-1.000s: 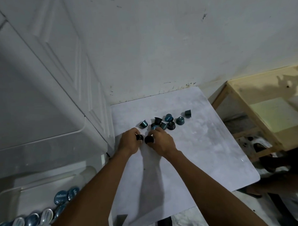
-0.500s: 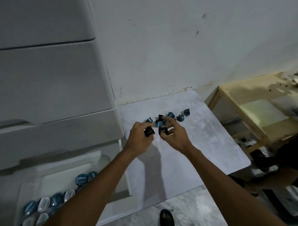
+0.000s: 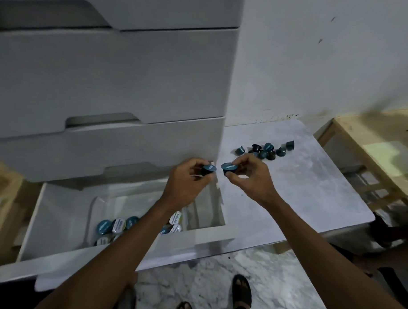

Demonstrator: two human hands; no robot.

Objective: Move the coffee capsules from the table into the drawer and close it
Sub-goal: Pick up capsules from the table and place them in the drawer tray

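Now the left hand point(image 3: 187, 181) and right hand point(image 3: 249, 179) are up off the table point(image 3: 303, 185), each pinching a capsule point(image 3: 209, 169). Both have moved left of the capsule pile point(image 3: 265, 151), by the open drawer point(image 3: 50, 217).

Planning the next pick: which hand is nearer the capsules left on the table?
Right. The right hand is just beside the table capsules; the left hand is farther, over the open drawer.

The scene is dimly and evenly lit, with a cool grey cast. Soft shadows are thrown beneath the left hand point(image 3: 188, 185) and right hand point(image 3: 249, 181) onto the counter point(image 3: 303, 185) and into the drawer point(image 3: 61, 205). Straight edges are bowed toward the borders, and fine detail is slightly smeared.
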